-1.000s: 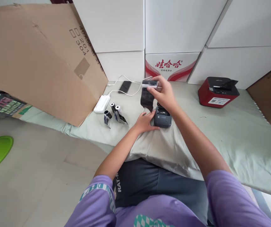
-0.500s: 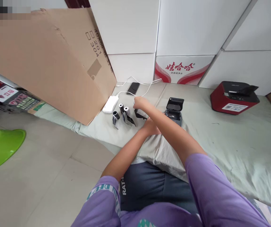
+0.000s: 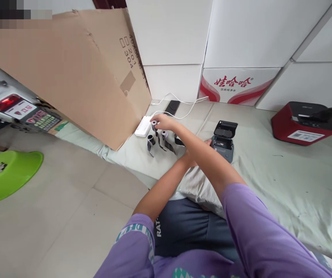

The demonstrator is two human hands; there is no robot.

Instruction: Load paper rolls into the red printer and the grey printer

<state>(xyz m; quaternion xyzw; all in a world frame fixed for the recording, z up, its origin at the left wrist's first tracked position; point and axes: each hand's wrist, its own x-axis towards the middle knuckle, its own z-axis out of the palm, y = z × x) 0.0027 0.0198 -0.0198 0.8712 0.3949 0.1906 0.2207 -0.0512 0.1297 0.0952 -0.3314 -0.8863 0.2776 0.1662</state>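
My right hand (image 3: 163, 122) reaches across to the left, its fingers closed on the top of a small label roll (image 3: 154, 123) with a dark strip hanging down. Just below are a black-cored roll (image 3: 151, 139) and another pale roll (image 3: 164, 134), both trailing dark strips. Under my right forearm, my left hand (image 3: 193, 157) is beside the small dark printer (image 3: 223, 146), whose lid is up; its fingers are mostly hidden. A further dark strip (image 3: 179, 141) lies partly behind my right forearm.
Behind the rolls are a white power bank (image 3: 143, 126), its white cable and a black phone (image 3: 172, 107). A large cardboard box (image 3: 96, 77) stands left, white boxes (image 3: 170, 82) behind, a red-black device (image 3: 304, 125) right. A green stool (image 3: 15, 173) is on the floor.
My right hand has moved left from the dark strip to the label rolls and has closed on one. The view has shifted a little, and more of the small printer shows.
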